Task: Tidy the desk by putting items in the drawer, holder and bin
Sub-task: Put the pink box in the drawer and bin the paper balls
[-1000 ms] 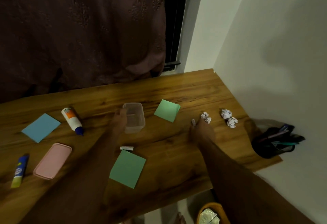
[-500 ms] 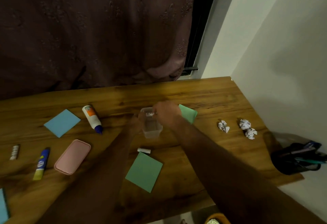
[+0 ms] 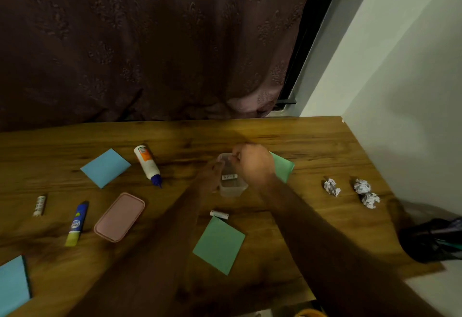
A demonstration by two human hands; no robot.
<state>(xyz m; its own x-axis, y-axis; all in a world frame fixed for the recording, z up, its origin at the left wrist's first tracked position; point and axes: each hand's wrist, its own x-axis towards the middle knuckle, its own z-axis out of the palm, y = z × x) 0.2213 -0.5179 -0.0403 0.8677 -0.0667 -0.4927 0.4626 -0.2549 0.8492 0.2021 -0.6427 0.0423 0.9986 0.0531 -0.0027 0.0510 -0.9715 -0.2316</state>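
Observation:
A clear plastic container (image 3: 231,187) stands mid-desk. My left hand (image 3: 210,176) grips its left wall. My right hand (image 3: 252,164) hovers over its far rim, fingers bent downward and holding nothing that I can see. A small white labelled stick (image 3: 229,177) lies inside the container. Another white stick (image 3: 219,214) lies just in front of it, and a third (image 3: 40,205) far left. The pink lid (image 3: 119,216) lies to the left. Three crumpled paper balls (image 3: 332,187) (image 3: 362,186) (image 3: 370,200) sit at the right. The black pen holder (image 3: 435,241) stands at the right edge.
On the wooden desk (image 3: 312,146) lie a white glue bottle (image 3: 147,164), a blue and yellow glue stick (image 3: 76,224), blue notes (image 3: 105,167) (image 3: 12,284) and green notes (image 3: 219,248) (image 3: 283,166). A bin rim (image 3: 310,313) shows below the front edge. A curtain hangs behind, a wall stands at the right.
My right hand came from the paper balls to the container with a small white stick, which now lies inside it. My left hand stayed at the container.

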